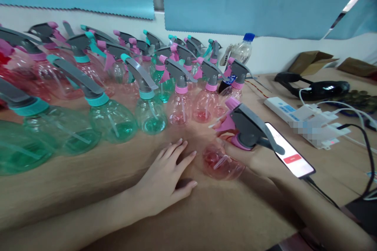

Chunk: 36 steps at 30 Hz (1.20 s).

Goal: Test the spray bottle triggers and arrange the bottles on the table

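Observation:
My right hand (235,153) is wrapped round the neck of a pink spray bottle (219,166) with a grey and pink trigger head. The bottle leans to one side near the table surface; I cannot tell if its base touches. To its left, my left hand (167,170) lies on the table with fingers apart, holding nothing. Just beyond the hands stand other spray bottles, among them a small green one (151,117), a pink one (179,106) and another pink one (205,106).
Rows of green and pink spray bottles fill the left and back. On the right lie a lit phone (290,151) with a cable, a white power strip (306,121), black headphones (324,88) and a cardboard box (312,62). A blue-capped bottle (243,51) stands by the wall.

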Each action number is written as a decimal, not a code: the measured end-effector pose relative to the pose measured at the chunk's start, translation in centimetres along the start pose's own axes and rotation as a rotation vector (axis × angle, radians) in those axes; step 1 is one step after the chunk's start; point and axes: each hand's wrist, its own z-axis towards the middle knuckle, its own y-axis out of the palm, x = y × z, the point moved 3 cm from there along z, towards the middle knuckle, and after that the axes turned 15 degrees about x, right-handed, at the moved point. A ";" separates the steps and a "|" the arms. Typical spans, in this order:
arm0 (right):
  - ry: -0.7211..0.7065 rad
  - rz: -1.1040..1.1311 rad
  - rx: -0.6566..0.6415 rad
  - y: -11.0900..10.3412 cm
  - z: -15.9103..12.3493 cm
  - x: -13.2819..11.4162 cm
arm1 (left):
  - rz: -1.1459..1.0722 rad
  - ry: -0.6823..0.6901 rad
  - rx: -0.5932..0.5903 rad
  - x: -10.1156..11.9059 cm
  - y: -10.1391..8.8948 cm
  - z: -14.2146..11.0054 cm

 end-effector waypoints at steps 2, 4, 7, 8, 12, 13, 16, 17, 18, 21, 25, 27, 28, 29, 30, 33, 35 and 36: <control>-0.024 0.031 0.009 -0.1 0.0 -0.2 | -0.005 -0.001 0.005 0.0 0.0 0.0; -0.039 0.043 0.018 -0.1 0.0 -0.1 | -0.005 -0.001 0.006 0.0 0.0 0.1; -0.042 0.028 0.021 -0.2 -0.1 0.5 | 0.005 0.002 -0.002 0.0 0.0 0.1; -0.040 0.020 0.027 -0.2 -0.2 0.6 | 0.008 0.003 -0.003 -0.1 0.0 0.1; -0.030 -0.009 0.048 -0.2 -0.2 1.2 | 0.008 0.008 0.010 -0.1 0.1 0.0; -0.030 -0.012 0.046 -0.1 -0.2 1.3 | 0.006 0.009 0.012 -0.1 0.1 0.0; -0.010 -0.017 0.034 -0.1 -0.1 1.2 | 0.000 0.013 0.020 0.0 0.2 0.0; -0.001 -0.021 0.039 -0.1 0.0 1.2 | -0.002 0.014 0.021 0.0 0.2 0.0; 0.010 -0.022 0.046 -0.1 0.0 1.1 | -0.003 0.014 0.022 0.0 0.2 0.0; 0.040 -0.013 0.048 0.1 0.1 1.1 | -0.003 0.016 0.021 0.0 0.1 0.0; 0.073 0.008 0.039 0.4 0.0 1.4 | 0.004 0.016 0.021 0.0 0.1 0.0; 0.079 0.006 0.042 0.5 0.0 1.5 | 0.004 0.016 0.021 0.0 0.1 0.0; 0.086 0.001 0.039 0.5 -0.1 1.6 | 0.004 0.015 0.021 0.0 0.1 0.0; 0.090 -0.006 0.037 0.5 -0.1 1.6 | 0.005 0.014 0.021 0.0 0.1 0.0; 0.091 -0.012 0.037 0.5 -0.1 1.5 | 0.005 0.013 0.020 0.1 0.1 0.0; 0.081 -0.018 0.049 0.4 -0.1 1.2 | 0.001 0.013 0.026 0.1 0.2 -0.1; 0.081 -0.031 0.085 0.3 0.0 0.9 | -0.001 0.016 0.033 0.0 0.2 -0.1; 0.085 -0.043 0.097 0.3 0.1 0.8 | -0.001 0.018 0.036 0.0 0.1 -0.1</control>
